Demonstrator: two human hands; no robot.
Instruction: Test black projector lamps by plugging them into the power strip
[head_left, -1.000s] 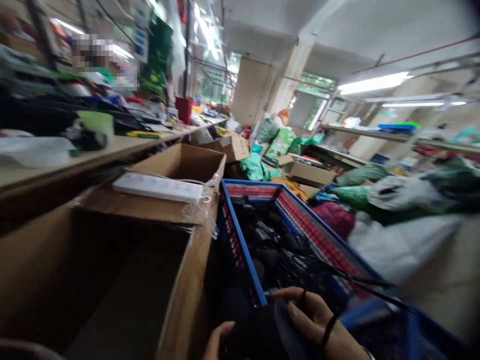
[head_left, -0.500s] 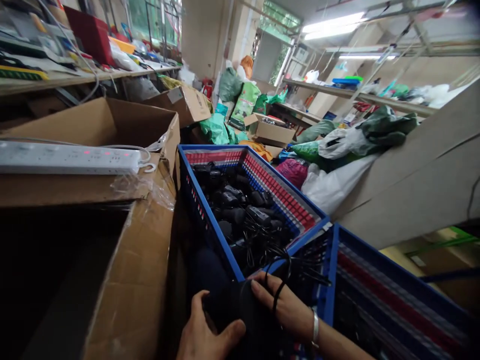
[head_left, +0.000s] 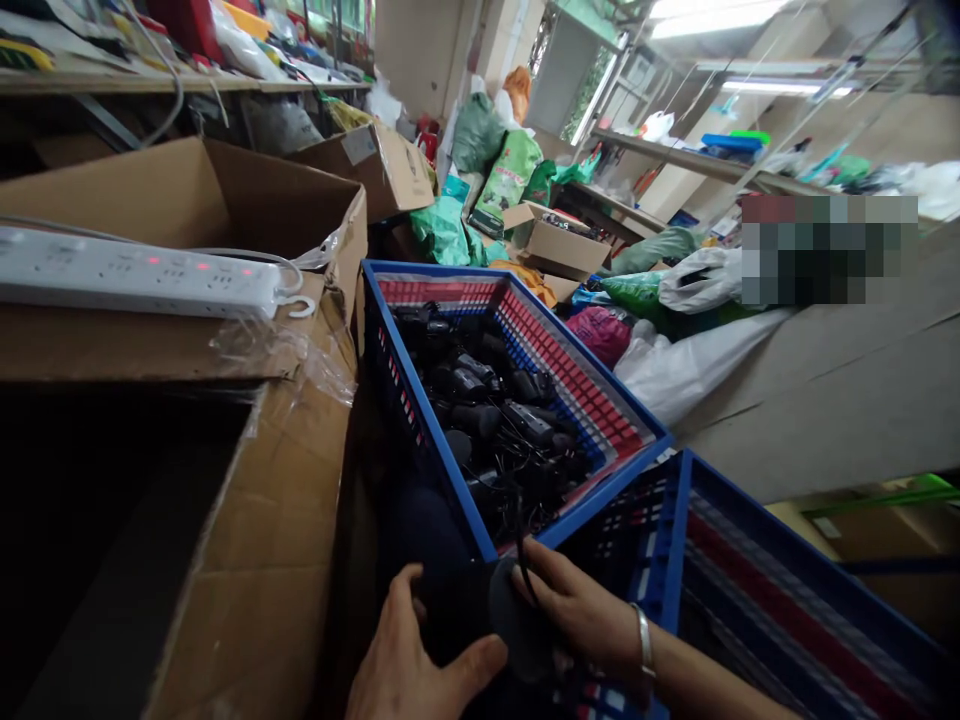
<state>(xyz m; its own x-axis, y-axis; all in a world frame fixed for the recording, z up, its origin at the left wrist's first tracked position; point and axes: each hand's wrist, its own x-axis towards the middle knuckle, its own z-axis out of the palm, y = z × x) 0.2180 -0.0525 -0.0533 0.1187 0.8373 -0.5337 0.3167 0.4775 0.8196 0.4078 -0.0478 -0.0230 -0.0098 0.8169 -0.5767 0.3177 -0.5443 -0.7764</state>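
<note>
A black corded device with a flat round disc (head_left: 517, 612) is between my hands, low in the middle of the view. My left hand (head_left: 416, 650) curves around its dark left side, thumb near the disc. The fingers of my right hand (head_left: 577, 605), with a silver bangle at the wrist, close on the disc's upper right edge and a black cable (head_left: 520, 540). Much of the device blends into dark surroundings. Just beyond, a blue plastic crate (head_left: 427, 400) holds a heap of similar black devices (head_left: 480, 400) with tangled cables.
At left stands an open cardboard box (head_left: 277, 500) with a white power strip (head_left: 135, 270) across it. A second blue crate (head_left: 682, 540) adjoins at right. Behind are bags (head_left: 510, 180), a small carton (head_left: 562, 245) and a cluttered workbench (head_left: 225, 85). A large pale panel (head_left: 840, 400) slants at right.
The view has tilted down and shifted slightly. The device's round disc now shows more plainly. The cable loop over my right hand has dropped to a single strand near the fingers.
</note>
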